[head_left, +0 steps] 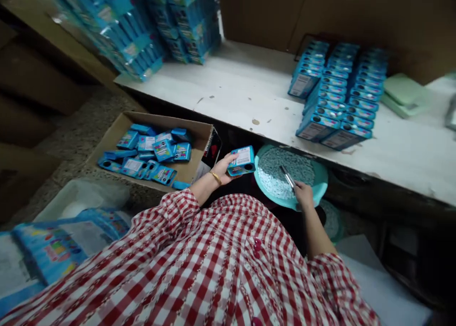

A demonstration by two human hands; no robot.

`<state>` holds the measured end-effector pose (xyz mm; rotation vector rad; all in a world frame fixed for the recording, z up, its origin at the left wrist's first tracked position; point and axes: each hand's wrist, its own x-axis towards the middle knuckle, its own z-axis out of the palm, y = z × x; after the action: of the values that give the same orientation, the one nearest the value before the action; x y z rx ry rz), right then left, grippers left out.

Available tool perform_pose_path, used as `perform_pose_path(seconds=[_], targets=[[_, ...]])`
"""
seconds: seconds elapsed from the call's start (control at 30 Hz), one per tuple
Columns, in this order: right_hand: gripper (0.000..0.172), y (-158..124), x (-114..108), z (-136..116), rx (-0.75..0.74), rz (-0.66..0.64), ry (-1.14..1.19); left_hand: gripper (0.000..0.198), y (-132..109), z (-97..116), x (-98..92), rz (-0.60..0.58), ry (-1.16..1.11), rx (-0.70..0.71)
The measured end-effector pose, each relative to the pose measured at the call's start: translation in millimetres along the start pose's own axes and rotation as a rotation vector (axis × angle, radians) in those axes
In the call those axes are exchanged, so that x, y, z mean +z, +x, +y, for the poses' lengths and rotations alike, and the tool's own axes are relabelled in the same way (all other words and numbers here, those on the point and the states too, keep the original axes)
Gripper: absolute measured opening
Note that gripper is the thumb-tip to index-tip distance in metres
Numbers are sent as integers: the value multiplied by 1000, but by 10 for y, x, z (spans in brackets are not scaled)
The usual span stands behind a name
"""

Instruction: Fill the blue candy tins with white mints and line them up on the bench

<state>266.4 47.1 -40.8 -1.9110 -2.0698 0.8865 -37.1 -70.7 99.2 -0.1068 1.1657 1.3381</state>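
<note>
My left hand (223, 168) grips a small blue box (242, 160), held just left of a teal bowl (317, 186) filled with many tiny pale pieces. My right hand (303, 195) is closed on a thin metal tool (287, 176) whose tip rests over the pieces in the bowl. A gold bangle sits on my left wrist. Red-and-white checked sleeves cover both arms.
An open cardboard carton (199, 131) with several loose blue boxes lies on the floor at left. Rows of blue boxes (335, 98) stand on the white table (242, 88). Wrapped blue packs (142, 26) are piled at the back left. A green scale (404, 93) sits at right.
</note>
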Motion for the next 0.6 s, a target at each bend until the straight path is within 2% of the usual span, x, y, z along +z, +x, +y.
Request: perform_pose_path(seconds=[0.1,0.17,0.23,0.3,0.37,0.43,0.5,0.6], targets=[[45,-55,-175,-99,3,136,-207,40,54,-214,-113,-39,183,0],[44,-55,-323,-138,-16,218,-390,40,71,-279,-237,-37,361,-13],[41,-16,-446,-164,-35,206,-558,39,64,-257,-335,-56,510,-18],[37,53,-497,-192,-50,98,-656,50,26,-146,-376,-148,596,-10],[35,127,-448,-232,-43,-20,-670,75,-31,25,-364,-310,664,-34],[33,171,-308,-287,-23,-90,-642,91,-88,210,-324,-467,758,-96],[34,168,-121,-354,2,-135,-604,90,-130,360,-284,-559,870,-148],[35,101,135,-445,-2,-227,-509,71,-161,480,-247,-559,1014,-150]])
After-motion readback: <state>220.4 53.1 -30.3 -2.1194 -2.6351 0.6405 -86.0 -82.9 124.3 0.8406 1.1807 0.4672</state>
